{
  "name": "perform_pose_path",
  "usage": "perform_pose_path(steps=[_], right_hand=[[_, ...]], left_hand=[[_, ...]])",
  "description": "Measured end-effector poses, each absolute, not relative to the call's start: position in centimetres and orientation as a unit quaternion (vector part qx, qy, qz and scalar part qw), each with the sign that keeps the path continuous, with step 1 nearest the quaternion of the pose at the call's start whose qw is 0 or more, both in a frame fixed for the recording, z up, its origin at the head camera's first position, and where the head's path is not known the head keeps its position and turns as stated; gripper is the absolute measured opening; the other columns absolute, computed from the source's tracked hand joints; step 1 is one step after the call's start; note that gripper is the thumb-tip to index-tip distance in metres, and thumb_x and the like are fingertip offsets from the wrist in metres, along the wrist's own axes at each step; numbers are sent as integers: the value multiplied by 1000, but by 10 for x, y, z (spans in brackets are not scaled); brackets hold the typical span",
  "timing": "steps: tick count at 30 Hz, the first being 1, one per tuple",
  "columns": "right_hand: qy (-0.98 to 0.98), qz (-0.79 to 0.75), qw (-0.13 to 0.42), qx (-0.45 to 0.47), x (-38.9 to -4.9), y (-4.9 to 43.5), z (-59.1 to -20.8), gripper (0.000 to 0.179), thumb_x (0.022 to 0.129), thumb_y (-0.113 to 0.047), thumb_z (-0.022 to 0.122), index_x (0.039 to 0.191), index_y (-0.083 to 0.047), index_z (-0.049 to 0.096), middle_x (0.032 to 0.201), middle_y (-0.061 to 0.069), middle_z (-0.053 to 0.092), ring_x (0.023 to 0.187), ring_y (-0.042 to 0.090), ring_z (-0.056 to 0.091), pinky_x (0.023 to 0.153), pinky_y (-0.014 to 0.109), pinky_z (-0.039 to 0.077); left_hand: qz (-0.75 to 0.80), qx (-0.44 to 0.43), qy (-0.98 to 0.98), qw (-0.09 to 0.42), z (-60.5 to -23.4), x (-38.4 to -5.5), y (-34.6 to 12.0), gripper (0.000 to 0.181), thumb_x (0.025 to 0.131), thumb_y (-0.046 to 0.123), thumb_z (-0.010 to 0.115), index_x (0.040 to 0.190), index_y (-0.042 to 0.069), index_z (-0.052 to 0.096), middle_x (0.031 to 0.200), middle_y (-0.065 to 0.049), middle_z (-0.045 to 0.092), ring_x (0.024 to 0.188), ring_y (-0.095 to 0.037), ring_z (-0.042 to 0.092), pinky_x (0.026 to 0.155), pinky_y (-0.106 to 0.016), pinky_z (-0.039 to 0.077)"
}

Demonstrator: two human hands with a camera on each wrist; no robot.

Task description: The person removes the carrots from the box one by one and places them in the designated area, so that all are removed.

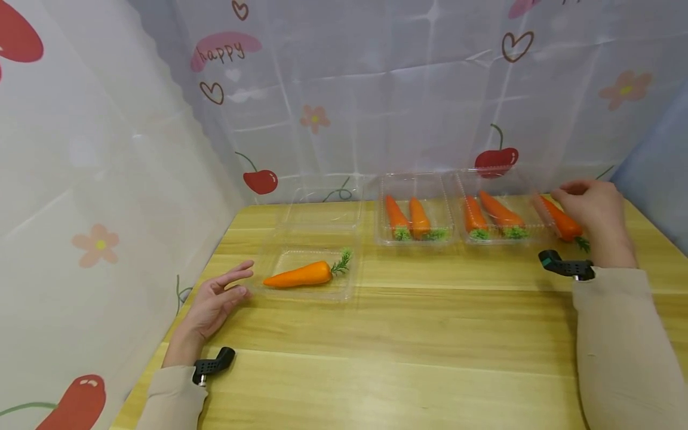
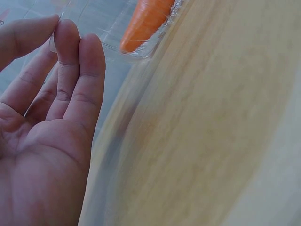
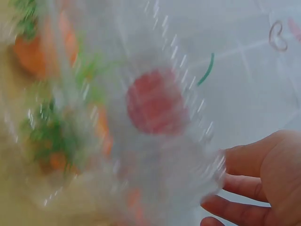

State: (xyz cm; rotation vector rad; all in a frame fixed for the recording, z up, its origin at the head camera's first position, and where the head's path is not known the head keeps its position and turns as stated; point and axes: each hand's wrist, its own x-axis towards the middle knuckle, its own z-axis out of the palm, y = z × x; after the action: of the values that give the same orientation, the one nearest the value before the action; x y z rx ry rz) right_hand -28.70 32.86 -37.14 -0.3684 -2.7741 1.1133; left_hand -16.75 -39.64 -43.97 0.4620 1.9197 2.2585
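Note:
My left hand [image 1: 217, 301] hovers by the left edge of an opened clear plastic box [image 1: 309, 292], its fingers straight and holding nothing. One orange carrot [image 1: 301, 276] with green leaves lies in that box; its tip shows near my fingers [image 2: 91, 70] in the left wrist view. On the far right, my right hand [image 1: 593, 209] is bent down beside a second clear box [image 1: 529, 239]. Thumb and fingers pinch the edge of a see-through lid [image 3: 214, 169] in the right wrist view, where the plastic is blurred. A carrot [image 1: 561, 221] lies just below these fingertips.
A clear box [image 1: 384, 242] with two carrots [image 1: 419, 218] stands at the back middle, left of the box by my right hand, which shows two carrots [image 1: 500, 212]. A printed curtain [image 1: 371, 107] hangs behind the wooden table [image 1: 398, 352].

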Motion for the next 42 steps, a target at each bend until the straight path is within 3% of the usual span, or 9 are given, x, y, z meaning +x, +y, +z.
perform_pose_path(steps=[5,11,14,19,22,25,33,42], right_hand=[[-913,381,91,-117,-287,314,-358,76,103,-57,40,148,2,49,150,32,43,137,54,31,108,69,34],[-916,374,112,-88,-284,298,-341,72,103,-57,41,147,-1,51,148,31,46,133,51,40,103,67,39],[-914,383,122,-64,-284,286,-333,70,102,-57,45,145,-2,54,143,28,50,125,46,46,93,55,45],[-907,401,130,-15,-284,256,-323,64,101,-55,52,139,-5,59,133,19,58,109,32,51,76,29,44],[-905,406,128,16,-283,234,-319,60,101,-54,56,135,-5,62,129,17,61,105,28,53,69,22,45],[-904,405,127,49,-282,213,-315,56,101,-52,58,131,-5,64,126,20,63,105,30,56,73,24,46],[-900,417,84,98,-280,170,-310,50,102,-47,61,133,-9,64,129,17,65,113,34,59,89,48,53],[-895,421,61,135,-281,135,-310,40,103,-39,62,129,-10,66,129,16,66,116,34,59,93,53,53]], left_hand=[[749,155,640,70,-439,-167,-397,39,101,-15,47,140,-14,54,162,-4,44,105,-15,66,91,-27,60],[749,153,641,69,-438,-167,-396,39,101,-15,47,140,-15,52,162,-4,44,103,-15,67,91,-27,60],[749,149,642,68,-438,-167,-394,39,101,-15,48,140,-16,52,161,-3,44,100,-15,68,91,-27,60],[746,143,648,62,-437,-167,-394,39,101,-14,48,139,-15,53,160,-3,46,100,-17,68,91,-28,60],[742,140,652,62,-438,-166,-395,39,101,-14,48,139,-15,53,160,-1,47,106,-18,67,93,-29,60],[740,133,657,61,-438,-166,-395,39,101,-14,48,139,-15,53,158,0,48,107,-18,68,95,-29,59],[738,120,661,59,-439,-166,-395,39,101,-11,51,140,-17,50,160,-2,45,103,-18,71,98,-30,59],[743,133,653,65,-439,-166,-396,39,101,-14,48,140,-15,53,159,0,47,103,-17,71,98,-29,58]])
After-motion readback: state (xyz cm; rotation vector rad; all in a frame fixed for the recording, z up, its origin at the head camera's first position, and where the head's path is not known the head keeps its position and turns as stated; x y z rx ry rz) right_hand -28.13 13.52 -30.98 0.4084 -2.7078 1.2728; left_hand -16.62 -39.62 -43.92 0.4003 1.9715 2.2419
